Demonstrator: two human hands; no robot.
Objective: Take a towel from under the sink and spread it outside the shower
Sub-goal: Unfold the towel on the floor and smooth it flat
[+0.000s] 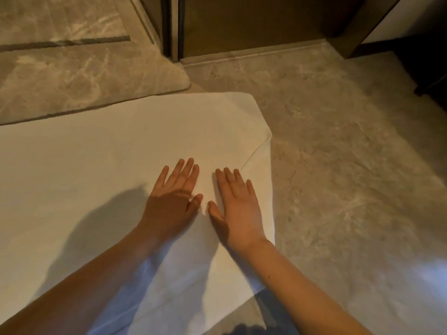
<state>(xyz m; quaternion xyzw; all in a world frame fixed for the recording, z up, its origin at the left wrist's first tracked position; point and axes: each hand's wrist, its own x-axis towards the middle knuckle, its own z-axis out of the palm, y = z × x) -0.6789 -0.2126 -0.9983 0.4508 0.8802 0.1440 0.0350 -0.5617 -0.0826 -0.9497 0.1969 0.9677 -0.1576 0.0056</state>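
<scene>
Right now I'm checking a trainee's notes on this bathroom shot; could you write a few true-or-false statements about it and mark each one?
1. Both hands lie flat, palms down, on the towel. True: left hand, right hand.
2. The towel is dark blue. False: it is white.
3. The towel's right corner is folded over. True.
4. The towel lies on a wooden table. False: it lies on the marbled tile floor.
5. The right hand clutches a bunched towel edge. False: its fingers are spread open.

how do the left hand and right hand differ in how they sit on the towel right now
The left hand lies partly in shadow, toward the middle of the white towel; the right hand is lit and lies nearer the towel's right edge, below a folded-over corner. Both are open, palms down, fingers spread flat on the towel.
</scene>
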